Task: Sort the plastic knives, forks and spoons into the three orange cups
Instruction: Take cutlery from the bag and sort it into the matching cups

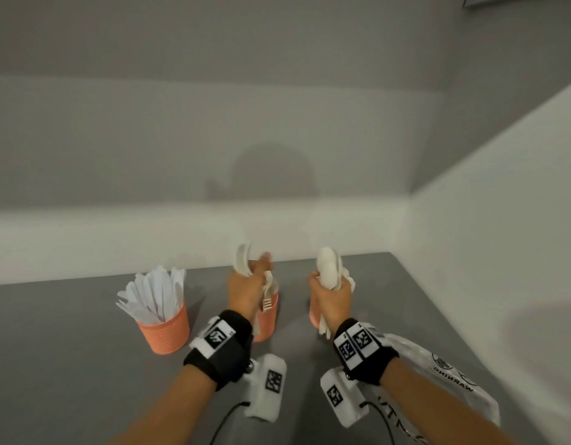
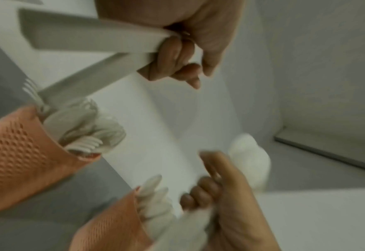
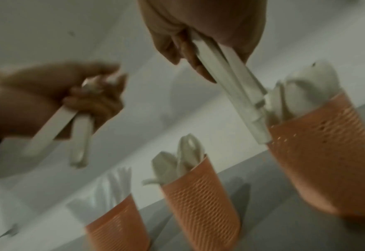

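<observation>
Item one: our left hand (image 1: 245, 289), fingers curled round a small bundle of white plastic spoons (image 1: 242, 261), bowls uppermost, handles pointing down; we hold it above the middle perforated orange plastic cup (image 1: 267, 319), which stands on the flat grey tabletop (image 1: 69, 364) and contains white plastic forks (image 1: 267, 295).

Item two: our right hand (image 1: 330, 297), fingers likewise wrapped round a second bundle of white plastic spoons (image 1: 328, 268), bowls up, handles hanging just beside the rim of the right-hand perforated orange cup (image 3: 327, 152). That cup already holds white spoons (image 3: 310, 84).

Item three: the left-hand perforated orange cup (image 1: 164, 330), well apart from both hands, filled with white plastic knives (image 1: 155, 290) fanned upward.

Item four: a clear crumpled plastic bag (image 1: 444, 374) with black printed lettering, lying on the tabletop beside our right forearm.

Item five: a plain white wall (image 1: 181, 155) behind the tabletop.
</observation>
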